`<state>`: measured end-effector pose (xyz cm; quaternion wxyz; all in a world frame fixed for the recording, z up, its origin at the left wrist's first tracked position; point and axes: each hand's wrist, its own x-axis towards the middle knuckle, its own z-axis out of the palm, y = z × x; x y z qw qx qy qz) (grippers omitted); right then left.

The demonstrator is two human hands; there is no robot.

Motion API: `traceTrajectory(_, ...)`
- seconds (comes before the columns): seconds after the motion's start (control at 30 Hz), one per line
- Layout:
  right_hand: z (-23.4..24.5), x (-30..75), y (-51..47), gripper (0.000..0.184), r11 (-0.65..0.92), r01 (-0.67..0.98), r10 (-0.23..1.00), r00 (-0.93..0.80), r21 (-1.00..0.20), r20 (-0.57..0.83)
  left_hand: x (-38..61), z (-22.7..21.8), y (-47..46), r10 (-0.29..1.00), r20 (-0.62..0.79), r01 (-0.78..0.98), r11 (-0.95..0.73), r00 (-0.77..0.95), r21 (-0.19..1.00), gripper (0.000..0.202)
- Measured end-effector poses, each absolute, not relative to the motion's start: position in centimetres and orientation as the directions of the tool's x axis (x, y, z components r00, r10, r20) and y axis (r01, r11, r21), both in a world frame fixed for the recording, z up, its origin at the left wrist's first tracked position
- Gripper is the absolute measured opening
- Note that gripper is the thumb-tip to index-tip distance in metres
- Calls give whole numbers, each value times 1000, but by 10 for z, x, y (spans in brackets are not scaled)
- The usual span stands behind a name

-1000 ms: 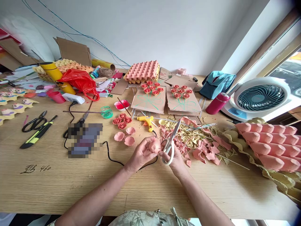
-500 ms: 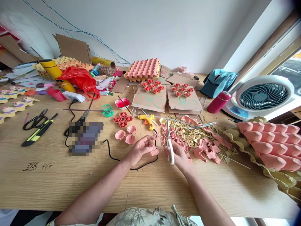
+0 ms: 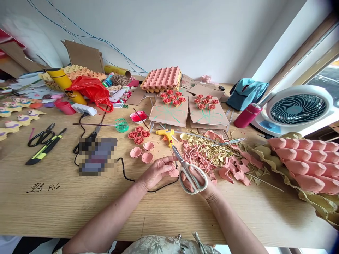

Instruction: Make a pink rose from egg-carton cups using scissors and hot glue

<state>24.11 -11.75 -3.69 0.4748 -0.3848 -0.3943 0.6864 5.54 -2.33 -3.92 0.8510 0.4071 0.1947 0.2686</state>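
At the far left stood yellow carton strips (image 3: 21, 120) with painted figures; nearer lay black-handled scissors (image 3: 43, 135) and, just right of them, a black-and-green cutter (image 3: 46, 148). Right of these, a pixelated patch hid a thing on the wooden table (image 3: 90, 208). Next came four red paper roses (image 3: 139, 140), with three pink cups (image 3: 147, 157) just nearer. Right of the cups, the left hand (image 3: 156, 173) held a pink piece (image 3: 173, 171) pinched in its fingers, above the near middle of the table. Farther off lay a yellow glue gun (image 3: 166, 136). Just right of the pink piece, the right hand (image 3: 198, 175) was closed on white-handled scissors (image 3: 179, 156), fingers through the loops, blades pointing far and left. Beyond and right of it spread pink and yellowish scraps (image 3: 206, 152). Farther right lay a magenta bottle (image 3: 246, 116), just left of a white fan (image 3: 296, 110), with pink egg trays (image 3: 304, 157) stacked nearer, at the right.
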Motion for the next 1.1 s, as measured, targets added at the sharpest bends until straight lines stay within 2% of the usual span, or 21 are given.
traceTrajectory(0.1, -36, 242, -117, 52, -160, -359, 983, -146, -920, -114, 57, -39, -25, 669, -128, -268, 456, 732, 849, 38)
traceTrajectory(0.17, -35, 243, -117, 50, -99, -305, 994, -68, -947, -82, 58, -40, -24, 734, -109, -256, 367, 670, 894, 31)
traceTrajectory(0.3, -32, 246, -119, 49, -75, -61, 997, -23, -995, -73, 60, -44, -21, 849, -47, -242, 202, 526, 949, 28)
traceTrajectory(0.4, -31, 246, -121, 41, -44, 203, 999, -1, -978, -46, 60, -45, -18, 890, -29, -249, 158, 455, 956, 29)
traceTrajectory(0.5, -31, 245, -122, 32, 15, 530, 1000, 14, -848, 27, 59, -44, -15, 916, -11, -245, 119, 402, 962, 29)
traceTrajectory(0.63, -32, 244, -120, 27, 91, 769, 993, -22, -633, 115, 59, -40, -14, 928, 13, -273, 96, 373, 957, 27)
traceTrajectory(0.87, -35, 244, -120, 19, 142, 911, 977, -65, -388, 204, 59, -37, -14, 939, -13, -331, 134, 344, 934, 27)
traceTrajectory(1.1, -38, 244, -120, 16, 166, 940, 966, -94, -298, 241, 57, -40, -15, 915, -17, -325, 161, 403, 932, 30)
